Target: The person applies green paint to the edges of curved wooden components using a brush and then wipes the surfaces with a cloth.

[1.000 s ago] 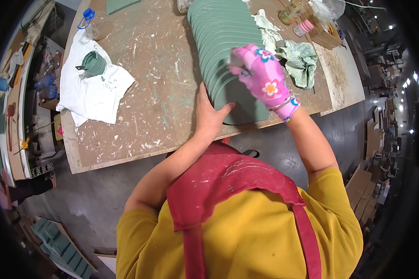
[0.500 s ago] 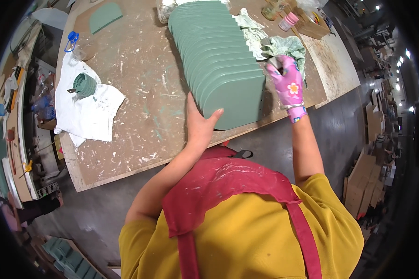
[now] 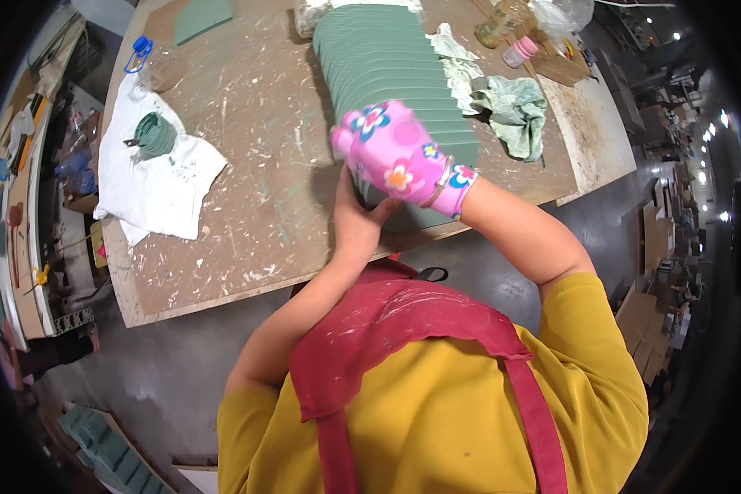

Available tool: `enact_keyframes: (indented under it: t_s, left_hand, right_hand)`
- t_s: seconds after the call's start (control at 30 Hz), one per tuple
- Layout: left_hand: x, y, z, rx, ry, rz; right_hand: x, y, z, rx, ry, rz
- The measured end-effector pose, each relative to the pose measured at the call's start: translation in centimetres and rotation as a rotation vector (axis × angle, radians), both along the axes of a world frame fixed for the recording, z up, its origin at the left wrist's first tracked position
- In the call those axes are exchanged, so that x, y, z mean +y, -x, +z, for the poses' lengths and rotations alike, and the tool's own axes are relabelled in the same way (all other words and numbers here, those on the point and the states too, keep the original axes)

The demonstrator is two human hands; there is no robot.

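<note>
The gloved right hand [image 3: 397,156] has swung left over the stacked green panels [image 3: 387,62], its grip impossible to tell; the bare left hand [image 3: 356,226] clasps their near left edge.

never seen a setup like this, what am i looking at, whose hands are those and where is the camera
There is no machine here: a person in a red apron works with their own two hands. The view comes from the left of two wide fisheye cameras on their head, looking down, so straight edges bend near the rim.

The bare left hand rests against the near left corner of overlapping green panels. The right hand, in a pink flowered glove, is over their near end; its fingertips are hidden, so I can't tell what it holds.

On the table, a green-smeared container sits on a white cloth to the left; a crumpled pale green cloth lies to the right.
</note>
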State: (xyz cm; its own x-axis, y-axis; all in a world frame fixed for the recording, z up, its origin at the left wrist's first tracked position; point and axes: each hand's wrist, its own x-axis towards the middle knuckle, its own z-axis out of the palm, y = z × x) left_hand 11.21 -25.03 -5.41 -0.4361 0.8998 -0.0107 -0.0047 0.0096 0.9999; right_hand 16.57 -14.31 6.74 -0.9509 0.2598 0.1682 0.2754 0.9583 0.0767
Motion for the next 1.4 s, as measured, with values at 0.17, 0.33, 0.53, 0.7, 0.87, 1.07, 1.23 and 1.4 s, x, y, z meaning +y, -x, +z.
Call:
enact_keyframes:
  t_s: [0.17, 0.33, 0.53, 0.7, 0.87, 1.07, 1.23, 1.4]
  left_hand:
    - [-0.1, 0.2, -0.2, 0.137, 0.187, 0.002]
    - [0.0, 0.4, 1.4, 0.025, 0.161, -0.061]
    - [0.1, -0.3, 0.1, 0.083, 0.165, 0.018]
    - [0.1, -0.1, 0.3, 0.119, 0.163, 0.026]
    - [0.1, -0.1, -0.1, 0.008, 0.073, 0.051]
    - [0.0, 0.2, 1.3, 0.030, 0.094, -0.001]
    - [0.1, 0.0, 0.2, 0.058, 0.143, -0.018]
    - [0.1, 0.1, 0.8, 0.066, 0.193, -0.028]
  right_hand:
    - [2.8, -5.4, 0.9, 0.395, 0.335, -0.333]
    - [4.9, -11.6, -1.3, 0.487, 0.207, -0.816]
    - [5.0, -9.2, 1.9, 0.474, 0.400, -0.549]
    - [2.7, -0.1, 0.8, 0.152, 0.135, 0.146]
    - [2.9, 4.0, 1.0, -0.374, 0.187, 0.278]
    - [4.8, 2.2, 1.0, -0.189, 0.150, 0.248]
    - [5.8, -3.1, 1.7, 0.184, 0.368, -0.182]
    - [6.6, -9.8, -0.8, 0.481, 0.294, -0.561]
